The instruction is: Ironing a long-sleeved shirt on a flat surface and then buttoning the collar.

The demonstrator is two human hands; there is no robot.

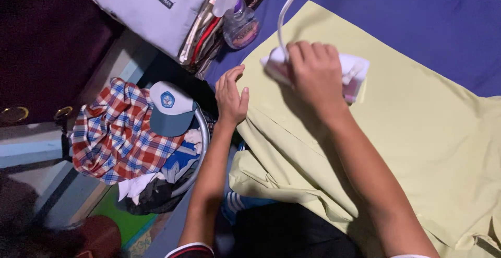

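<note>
A pale yellow-green garment (417,133) lies spread over a blue-purple cloth surface (417,13). My right hand (314,73) grips the handle of a white and pink clothes iron (350,75), which rests on the garment; its white cord (287,13) runs up and out of view. My left hand (231,97) lies flat with fingers together at the garment's left edge, holding nothing.
A clear spray bottle (240,20) stands at the top beside a stack of folded clothes (162,7). At the left a round basket (201,148) holds a red-blue plaid shirt (115,133), a grey-white cap (169,106) and other laundry.
</note>
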